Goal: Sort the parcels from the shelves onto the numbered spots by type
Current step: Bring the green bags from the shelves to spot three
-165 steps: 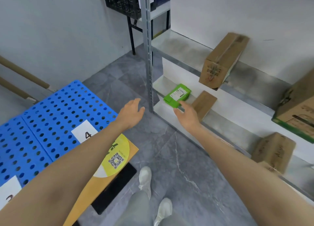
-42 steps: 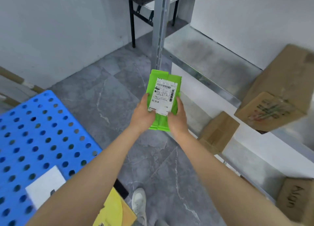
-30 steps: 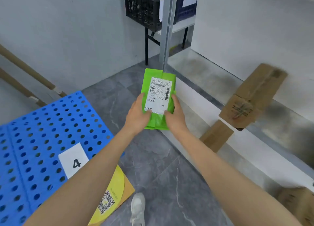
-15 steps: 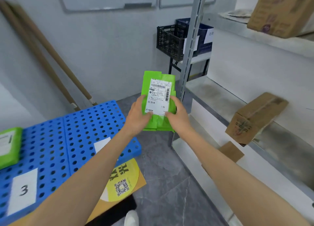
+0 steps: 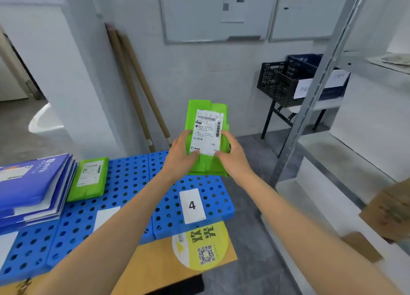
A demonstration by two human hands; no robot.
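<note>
Head view: left hand (image 5: 179,159), right hand (image 5: 233,159) extended forward, each grip pinching green parcel (image 5: 207,128).

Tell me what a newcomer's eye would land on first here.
The bright green parcel with its white shipping label, gripped centre frame by the left hand and right hand. Below it, the blue perforated platform with its 4 card; at its left, a second green parcel beside a stack of blue mailers.

Green parcel (image 5: 207,139) (white-labelled) held upright
</note>
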